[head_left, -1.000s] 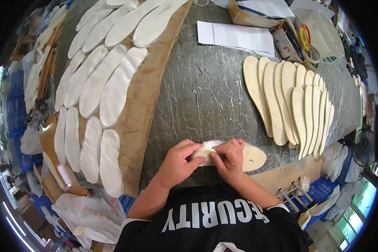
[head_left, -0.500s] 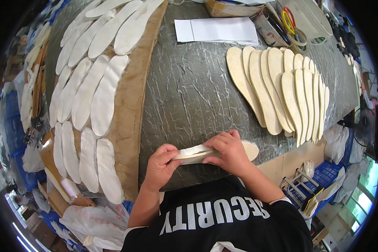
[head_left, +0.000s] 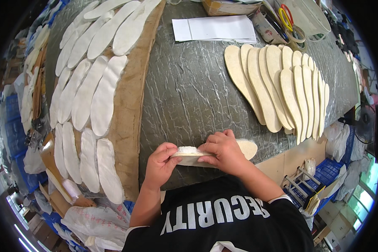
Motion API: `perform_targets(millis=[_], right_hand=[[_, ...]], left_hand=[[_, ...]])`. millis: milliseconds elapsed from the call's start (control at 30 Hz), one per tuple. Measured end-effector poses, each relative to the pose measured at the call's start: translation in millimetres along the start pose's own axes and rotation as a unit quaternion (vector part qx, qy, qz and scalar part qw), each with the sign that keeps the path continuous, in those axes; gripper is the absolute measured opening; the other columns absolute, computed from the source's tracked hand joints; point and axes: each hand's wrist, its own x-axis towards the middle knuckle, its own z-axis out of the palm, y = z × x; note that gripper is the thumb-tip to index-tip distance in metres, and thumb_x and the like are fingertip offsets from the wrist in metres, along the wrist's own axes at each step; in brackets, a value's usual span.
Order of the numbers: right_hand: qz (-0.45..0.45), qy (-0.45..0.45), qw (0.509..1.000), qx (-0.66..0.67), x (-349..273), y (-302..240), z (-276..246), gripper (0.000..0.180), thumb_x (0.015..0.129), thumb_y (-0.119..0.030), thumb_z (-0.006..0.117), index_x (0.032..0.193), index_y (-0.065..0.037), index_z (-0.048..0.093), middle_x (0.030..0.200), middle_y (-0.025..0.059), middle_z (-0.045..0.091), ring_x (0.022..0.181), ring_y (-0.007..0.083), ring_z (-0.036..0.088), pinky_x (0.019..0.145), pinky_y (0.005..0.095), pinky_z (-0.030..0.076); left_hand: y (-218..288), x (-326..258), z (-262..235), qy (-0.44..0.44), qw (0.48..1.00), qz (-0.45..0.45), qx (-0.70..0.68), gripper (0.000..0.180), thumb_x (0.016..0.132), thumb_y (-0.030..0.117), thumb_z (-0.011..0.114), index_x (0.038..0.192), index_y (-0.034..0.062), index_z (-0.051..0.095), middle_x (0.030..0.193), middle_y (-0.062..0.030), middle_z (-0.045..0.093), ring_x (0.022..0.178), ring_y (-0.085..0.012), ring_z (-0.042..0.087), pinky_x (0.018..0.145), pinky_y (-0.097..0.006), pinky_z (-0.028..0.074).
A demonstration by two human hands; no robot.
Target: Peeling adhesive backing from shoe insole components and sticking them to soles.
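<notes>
Gripping one beige insole (head_left: 192, 160), held by two bare hands just above the near edge of the worktop (head_left: 185, 92).
Left hand (head_left: 158, 163): thumb and fingers closed on the insole's left end.
Right hand (head_left: 223, 152): thumb on the near side, fingers on the far side, pinched about the insole farther right.
White fluffy layer (head_left: 188, 149): one, showing along the insole's far side, between the hands.
Rounded beige end (head_left: 248, 149): one, projecting past the right hand; cannot tell whether it is part of the held piece.
Beige insoles (head_left: 269, 82): one overlapping fan, toward the worktop's right edge.
Brown board (head_left: 132, 84): one, along the worktop's left side, bearing rows of white insoles (head_left: 103, 95).
White paper slips (head_left: 216, 28): one stack, toward the far edge.
Pen holder (head_left: 268, 30): one, right of the slips, near yellow-and-red-handled scissors (head_left: 286, 19) and a clear tub (head_left: 313, 17) by the far right corner.
</notes>
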Motion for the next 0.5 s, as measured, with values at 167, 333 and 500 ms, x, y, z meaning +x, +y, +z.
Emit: perform_targets(millis=[167,333,500], right_hand=[[-0.016,0.05,0.998,0.022,1,-1,6,0.017,0.075,-0.024,0.074,0.085,-0.013,0.068,0.074,0.0032,0.06,0.076,0.0243,0.058,0.076,0.039,0.038],[0.214,-0.033,0.926,0.309,3,-1,-12,0.016,0.088,-0.019,0.064,0.082,-0.004,0.062,0.068,0.0015,0.057,0.062,0.0109,0.052,0.058,0.0293,0.043],[0.336,-0.114,0.76,0.544,6,16,-25,0.023,0.096,-0.024,0.055,0.093,-0.003,0.063,0.077,0.0008,0.062,0.065,0.0074,0.055,0.059,0.0238,0.047]], left_hand=[[3,2,3,-0.001,1.0,0.0,-0.011,0.023,0.084,0.005,0.069,0.104,-0.0027,0.063,0.093,-0.0066,0.059,0.081,-0.012,0.056,0.072,-0.022,0.045],[13,-1,11,0.053,0.962,-0.056,-0.262,0.044,0.083,0.006,0.07,0.122,-0.0003,0.052,0.112,-0.0128,0.056,0.1,-0.0167,0.056,0.086,-0.027,0.047],[39,2,6,0.042,0.979,0.148,0.137,0.067,0.065,0.017,0.084,0.121,0.0032,0.05,0.128,-0.0163,0.049,0.123,-0.0311,0.045,0.103,-0.042,0.036]])
